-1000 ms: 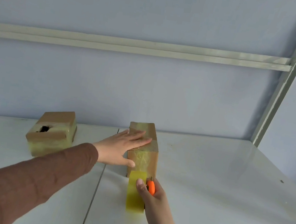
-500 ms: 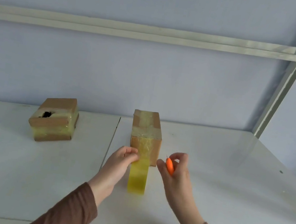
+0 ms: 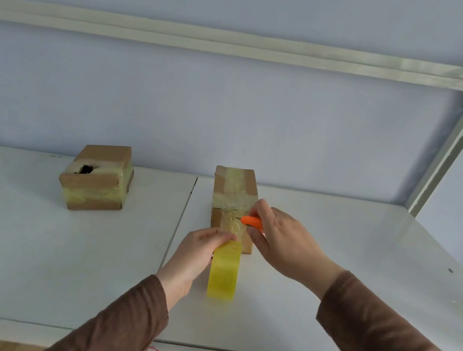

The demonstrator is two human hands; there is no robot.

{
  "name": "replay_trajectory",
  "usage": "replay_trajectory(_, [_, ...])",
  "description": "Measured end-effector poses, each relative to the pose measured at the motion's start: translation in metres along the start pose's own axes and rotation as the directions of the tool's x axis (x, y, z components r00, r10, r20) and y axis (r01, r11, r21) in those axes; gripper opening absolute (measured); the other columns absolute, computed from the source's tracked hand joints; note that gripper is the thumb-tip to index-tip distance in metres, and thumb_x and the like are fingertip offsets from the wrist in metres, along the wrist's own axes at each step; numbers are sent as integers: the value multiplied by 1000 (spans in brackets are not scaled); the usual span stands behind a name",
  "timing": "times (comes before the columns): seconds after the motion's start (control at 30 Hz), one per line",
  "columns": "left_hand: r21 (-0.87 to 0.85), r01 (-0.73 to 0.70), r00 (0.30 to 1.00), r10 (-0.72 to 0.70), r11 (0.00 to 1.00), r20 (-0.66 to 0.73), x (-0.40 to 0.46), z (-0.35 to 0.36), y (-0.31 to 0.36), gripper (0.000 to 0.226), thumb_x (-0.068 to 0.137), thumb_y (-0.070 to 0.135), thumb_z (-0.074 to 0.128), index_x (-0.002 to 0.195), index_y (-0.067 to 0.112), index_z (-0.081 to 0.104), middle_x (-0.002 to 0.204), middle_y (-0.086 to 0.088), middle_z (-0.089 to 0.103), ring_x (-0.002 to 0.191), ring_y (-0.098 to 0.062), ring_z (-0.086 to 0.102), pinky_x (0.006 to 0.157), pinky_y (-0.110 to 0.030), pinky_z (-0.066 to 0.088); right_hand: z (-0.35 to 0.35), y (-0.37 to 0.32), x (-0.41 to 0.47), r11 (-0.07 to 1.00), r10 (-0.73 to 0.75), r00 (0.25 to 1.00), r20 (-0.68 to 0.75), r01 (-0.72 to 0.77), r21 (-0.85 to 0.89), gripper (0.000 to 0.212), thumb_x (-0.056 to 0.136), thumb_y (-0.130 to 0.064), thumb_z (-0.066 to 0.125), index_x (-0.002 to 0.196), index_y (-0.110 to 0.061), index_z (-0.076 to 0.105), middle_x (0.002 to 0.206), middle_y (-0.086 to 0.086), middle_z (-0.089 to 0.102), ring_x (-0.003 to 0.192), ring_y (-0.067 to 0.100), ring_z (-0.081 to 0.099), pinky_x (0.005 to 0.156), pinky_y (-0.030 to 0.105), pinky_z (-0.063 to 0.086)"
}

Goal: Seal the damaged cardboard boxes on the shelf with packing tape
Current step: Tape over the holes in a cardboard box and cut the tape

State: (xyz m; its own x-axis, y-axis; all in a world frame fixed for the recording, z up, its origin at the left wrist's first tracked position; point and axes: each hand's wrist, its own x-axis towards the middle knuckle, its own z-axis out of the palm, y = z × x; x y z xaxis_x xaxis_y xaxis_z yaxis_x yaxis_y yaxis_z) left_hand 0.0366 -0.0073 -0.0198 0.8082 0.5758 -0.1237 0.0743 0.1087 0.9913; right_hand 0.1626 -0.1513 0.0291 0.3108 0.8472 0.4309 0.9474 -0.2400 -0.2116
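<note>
A smooth white shelf (image 3: 60,270) carries two tape-wrapped cardboard boxes: the damaged box (image 3: 97,178) with a dark ragged hole on top at ten o'clock, well apart from the narrow box (image 3: 233,196) at centre. The yellow translucent tape roll (image 3: 224,270) stands on edge at six o'clock of the narrow box, gripped by the left hand (image 3: 197,253). The right hand (image 3: 280,239) pinches a small orange cutter (image 3: 252,222) against that box's glossy taped front.

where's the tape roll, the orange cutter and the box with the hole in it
tape roll (image 3: 224,270), head view, on its yellow outer face
orange cutter (image 3: 252,222), head view, on its orange body
box with the hole (image 3: 96,185), head view, on its taped top
</note>
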Motion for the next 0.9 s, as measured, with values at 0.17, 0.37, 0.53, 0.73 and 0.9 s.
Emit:
replay_trajectory(0.17, [27, 5, 1000, -4, 1000, -28, 1, 2, 3, 16, 92, 30, 69, 91, 21, 83, 94, 2, 79, 82, -10, 72, 73, -22, 53, 7, 8, 13, 977, -89, 995, 48, 97, -189, 20, 107, -36, 48, 109, -16, 51, 92, 0, 64, 85, 24, 57, 67, 34, 38])
replay_trajectory(0.37, [51, 20, 999, -18, 999, -29, 5, 0, 7, 15, 91, 25, 69, 84, 21, 82, 86, 3, 77, 74, -7, 69, 64, -19, 50, 13, 20, 19, 919, -60, 982, 180, 124, -374, 9, 106, -31, 49, 111, -24, 50, 96, -4, 64, 93, 22, 60, 74, 31, 39])
replay_trajectory(0.53, [123, 57, 998, -60, 991, 21, 11, -5, 7, 13, 90, 28, 71, 87, 20, 82, 82, 3, 74, 70, -8, 65, 62, -21, 49, -1, 28, 15, 989, 67, 993, 101, -53, -141, 15, 102, -42, 52, 111, -30, 51, 91, -5, 56, 86, 20, 59, 68, 33, 40])
replay_trajectory(0.73, [291, 111, 981, -152, 950, 122, 18, -12, 21, 13, 88, 26, 73, 92, 17, 81, 86, 0, 75, 77, -12, 69, 68, -24, 53, 2, 13, 22, 971, 111, 990, 84, -127, 204, 11, 104, -30, 54, 108, -20, 54, 104, -7, 59, 86, 19, 57, 77, 42, 49])
replay_trajectory(0.9, [315, -156, 977, 98, 936, 191, -5, -29, 28, 16, 94, 22, 69, 87, 21, 83, 98, 7, 79, 98, -4, 70, 86, -12, 47, 8, -7, 9, 835, 264, 942, -206, -116, 539, 8, 103, -24, 58, 107, -27, 51, 86, -4, 66, 72, 17, 62, 65, 44, 52])
